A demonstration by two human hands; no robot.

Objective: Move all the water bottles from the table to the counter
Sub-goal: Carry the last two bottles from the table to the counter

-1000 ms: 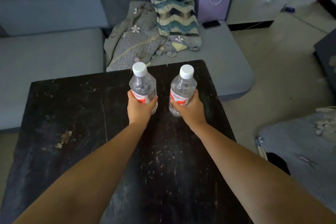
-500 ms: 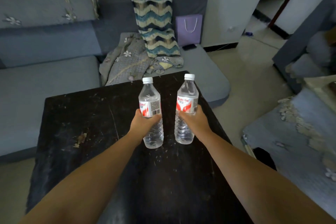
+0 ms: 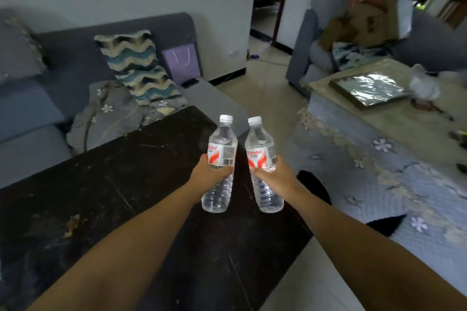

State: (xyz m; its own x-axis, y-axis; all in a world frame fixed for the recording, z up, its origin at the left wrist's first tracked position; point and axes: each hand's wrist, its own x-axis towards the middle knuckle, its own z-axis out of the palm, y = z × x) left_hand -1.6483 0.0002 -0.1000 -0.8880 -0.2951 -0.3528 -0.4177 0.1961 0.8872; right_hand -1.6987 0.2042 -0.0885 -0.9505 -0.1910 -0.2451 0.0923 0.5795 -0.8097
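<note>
Now | left hand [image 3: 209, 174] grips bottle 1 [image 3: 220, 161] | right hand [image 3: 275, 174] grips bottle 2 [image 3: 262, 159] | both above table [image 3: 126, 184]

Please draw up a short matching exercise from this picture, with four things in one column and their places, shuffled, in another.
Things:
1. left-hand water bottle
2. zigzag cushion
3. purple bag
4. cardboard box

Places:
A. on the armchair at the far right
B. gripped in the left hand, above the black table
C. at the sofa's right end, by the wall
D. leaning on the sofa back, above the crumpled blanket

Pairs: 1-B, 2-D, 3-C, 4-A. The right hand grips the other water bottle.
</note>
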